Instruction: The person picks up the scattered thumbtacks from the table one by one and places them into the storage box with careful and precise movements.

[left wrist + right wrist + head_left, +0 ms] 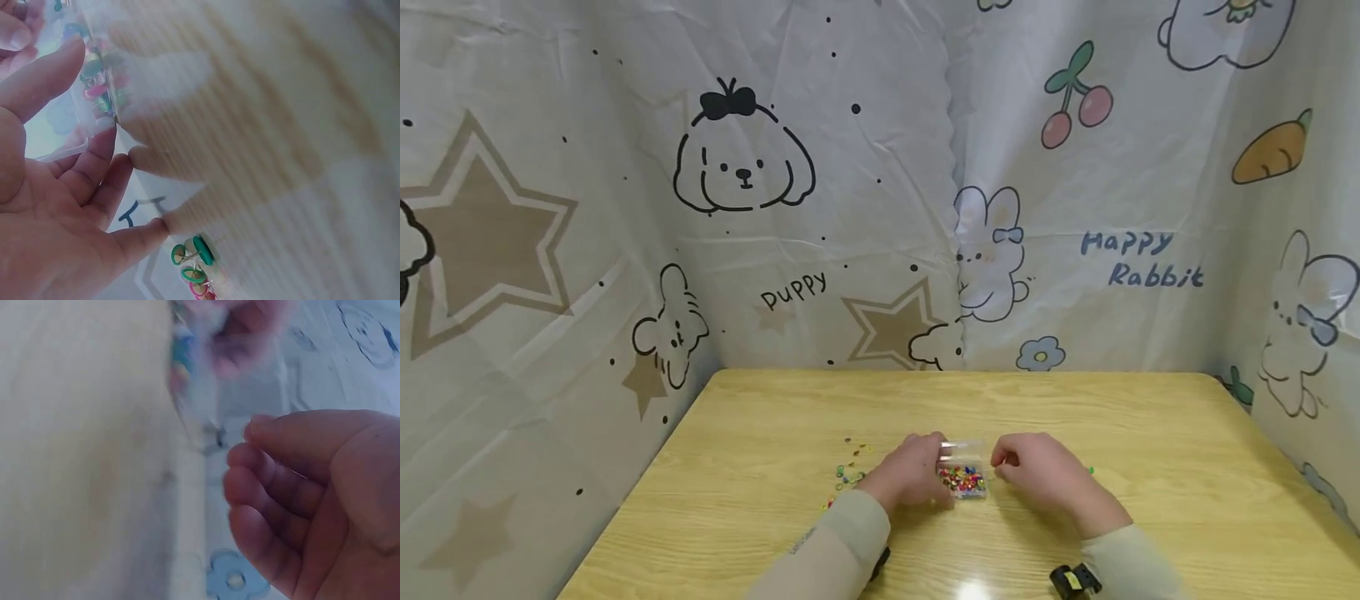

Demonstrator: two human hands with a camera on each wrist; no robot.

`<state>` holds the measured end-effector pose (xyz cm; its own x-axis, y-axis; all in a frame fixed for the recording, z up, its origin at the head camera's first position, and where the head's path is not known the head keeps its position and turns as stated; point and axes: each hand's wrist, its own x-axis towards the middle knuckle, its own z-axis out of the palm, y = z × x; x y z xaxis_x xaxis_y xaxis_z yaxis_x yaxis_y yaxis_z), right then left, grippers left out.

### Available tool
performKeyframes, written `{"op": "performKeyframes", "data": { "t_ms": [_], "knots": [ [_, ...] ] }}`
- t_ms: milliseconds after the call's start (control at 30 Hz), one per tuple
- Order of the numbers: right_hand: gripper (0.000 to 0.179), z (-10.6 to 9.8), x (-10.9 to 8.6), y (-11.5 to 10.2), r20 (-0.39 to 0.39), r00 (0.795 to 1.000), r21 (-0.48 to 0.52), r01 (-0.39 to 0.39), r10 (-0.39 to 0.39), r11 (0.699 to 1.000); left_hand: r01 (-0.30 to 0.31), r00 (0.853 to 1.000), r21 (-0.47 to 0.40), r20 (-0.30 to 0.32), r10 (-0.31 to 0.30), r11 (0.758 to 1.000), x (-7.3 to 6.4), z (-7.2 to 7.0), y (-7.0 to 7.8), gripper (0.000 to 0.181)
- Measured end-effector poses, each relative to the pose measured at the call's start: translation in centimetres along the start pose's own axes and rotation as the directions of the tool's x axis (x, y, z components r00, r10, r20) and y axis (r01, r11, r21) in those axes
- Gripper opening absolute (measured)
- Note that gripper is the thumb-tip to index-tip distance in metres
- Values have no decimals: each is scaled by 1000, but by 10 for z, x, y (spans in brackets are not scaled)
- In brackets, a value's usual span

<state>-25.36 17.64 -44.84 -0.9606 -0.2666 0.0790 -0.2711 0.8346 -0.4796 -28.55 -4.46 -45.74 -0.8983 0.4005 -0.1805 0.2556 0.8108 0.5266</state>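
A small clear plastic box (962, 483), its lid (962, 451) raised at the back, holds many colourful thumbtacks. My left hand (913, 471) grips the box at its left side; in the left wrist view the thumb lies over one wall and the fingers reach along the bottom edge. Just right of the box, my right hand (1037, 468) is curled, with thumb and index fingertips close together. In the right wrist view the right hand (306, 494) shows those tips near the blurred box; whether a thumbtack is pinched there is too unclear to tell.
Loose thumbtacks (841, 472) lie scattered on the wooden table (760, 417) left of the left hand. One green thumbtack (1091, 470) lies beyond the right wrist. A printed curtain (887, 208) stands along the table's back and sides.
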Motion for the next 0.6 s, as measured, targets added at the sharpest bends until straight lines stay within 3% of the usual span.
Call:
{"op": "performKeyframes", "data": {
  "t_ms": [100, 367, 600],
  "knots": [
    [2, -16, -7, 17, -10, 999, 17, -53, 53, 998, 1, 1000, -8, -3, -1, 1000, -1, 3, 0, 74],
    [13, -54, -23, 66, 14, 988, -1, -152, 152, 988, -4, 1000, 13, -15, 4, 1000, -2, 3, -1, 70],
    [16, -58, -31, 98, 79, 973, 12, -217, 216, 976, 4, 1000, 12, -15, -4, 1000, -3, 4, 1, 72]
  ]
}}
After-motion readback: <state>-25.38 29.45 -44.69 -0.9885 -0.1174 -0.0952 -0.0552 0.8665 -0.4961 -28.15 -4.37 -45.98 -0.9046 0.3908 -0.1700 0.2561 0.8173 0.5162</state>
